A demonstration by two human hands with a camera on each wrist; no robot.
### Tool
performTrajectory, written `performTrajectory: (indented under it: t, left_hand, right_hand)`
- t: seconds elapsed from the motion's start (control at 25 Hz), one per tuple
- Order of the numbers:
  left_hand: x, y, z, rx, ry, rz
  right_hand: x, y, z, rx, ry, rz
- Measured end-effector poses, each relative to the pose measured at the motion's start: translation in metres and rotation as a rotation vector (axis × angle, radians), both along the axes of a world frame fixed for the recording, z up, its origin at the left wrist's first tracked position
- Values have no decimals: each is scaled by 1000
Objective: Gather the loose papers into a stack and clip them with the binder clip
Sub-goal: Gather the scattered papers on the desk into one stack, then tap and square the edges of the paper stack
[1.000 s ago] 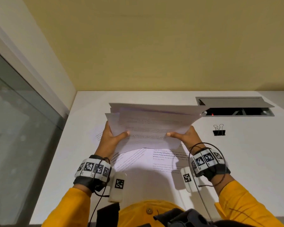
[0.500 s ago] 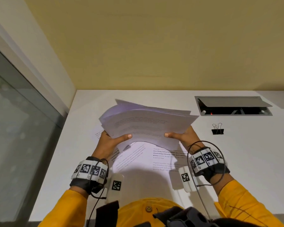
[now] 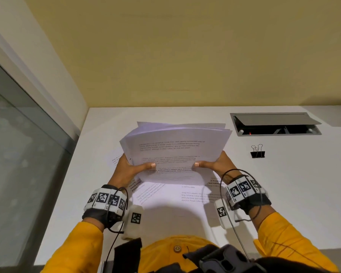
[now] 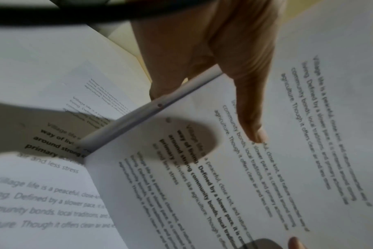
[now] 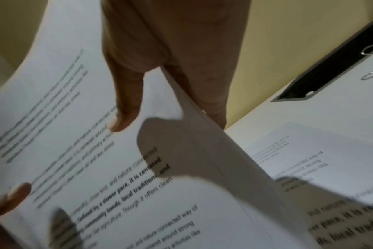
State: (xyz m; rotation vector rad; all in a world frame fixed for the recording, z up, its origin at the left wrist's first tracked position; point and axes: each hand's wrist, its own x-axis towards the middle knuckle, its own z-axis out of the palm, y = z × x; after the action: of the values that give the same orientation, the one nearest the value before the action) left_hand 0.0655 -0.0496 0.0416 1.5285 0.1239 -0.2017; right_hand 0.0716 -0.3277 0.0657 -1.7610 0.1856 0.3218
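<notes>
A person in yellow sleeves stands at a white worktop (image 3: 283, 194), seen from above. Both hands hold a bundle of printed papers (image 3: 175, 146) lifted off the surface and tilted toward the viewer. The left hand (image 3: 129, 170) has its grip closed on the bundle's left edge, thumb on the top page and fingers behind; the right hand (image 3: 218, 165) grips the right edge the same way. In the left wrist view the thumb (image 4: 249, 118) presses flat on the printed text.

The sheets are not squared: at the far left corner several page edges fan out unevenly. More loose sheets (image 3: 185, 194) lie flat on the worktop beneath and around the raised bundle, one (image 3: 114, 156) peeking out to the left. The black binder clip (image 3: 257, 152) sits on the worktop well to the right of the hands, untouched, just in front of an open cable hatch (image 3: 274, 124).

Likely risks from here: the thumbs pinch only the near edges, so inner pages could slide out or droop while the bundle is tapped square. Clipping now would lock in the fanned corner. The flat sheets could be overlooked and left out of the stack. Letting go with the right hand to reach the clip may let the bundle splay.
</notes>
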Motion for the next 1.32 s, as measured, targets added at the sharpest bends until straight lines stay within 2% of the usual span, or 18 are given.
performTrajectory:
  t: [0.16, 0.36, 0.52, 0.72, 0.88, 1.04, 1.08, 1.12, 1.2, 1.24, 1.28, 1.32]
  left_hand:
    - [-3, -5, -2, 60, 29, -22]
    - [-10, -23, 14, 33, -2, 21]
    - [-24, -40, 20, -16, 6, -33]
    - [-41, -44, 12, 80, -10, -162]
    - [-35, -36, 15, 49, -41, -300]
    - [-24, -44, 6, 28, 33, -259]
    - [-22, -49, 4, 6, 52, -241]
    - [-18, -51, 2, 1, 58, -220]
    - [-14, -62, 5, -14, 79, -162]
    - [-13, -68, 11, 8, 68, -136]
    - [-12, -73, 15, 45, 33, -101]
    - [-8, -79, 22, 31, 39, -73]
  right_hand:
    - [-6, 4, -1, 30, -19, -91]
    - [-24, -1, 7, 260, -74, -184]
    - [-39, -22, -13, 235, -61, -251]
    - [-54, -39, -26, 56, 9, -206]
    - [-53, -45, -23, 221, -9, -68]
    - [-46, -59, -17, 354, 103, -25]
    - [-42, -54, -18, 297, 108, -32]
    - [-38, -47, -13, 168, 109, -53]
    - [-36, -38, -11, -207, 120, -209]
    - [-37, -39, -12, -224, 173, -277]
    - [-33, -37, -10, -126, 144, -327]
    - [-24, -36, -8, 58, 39, -408]
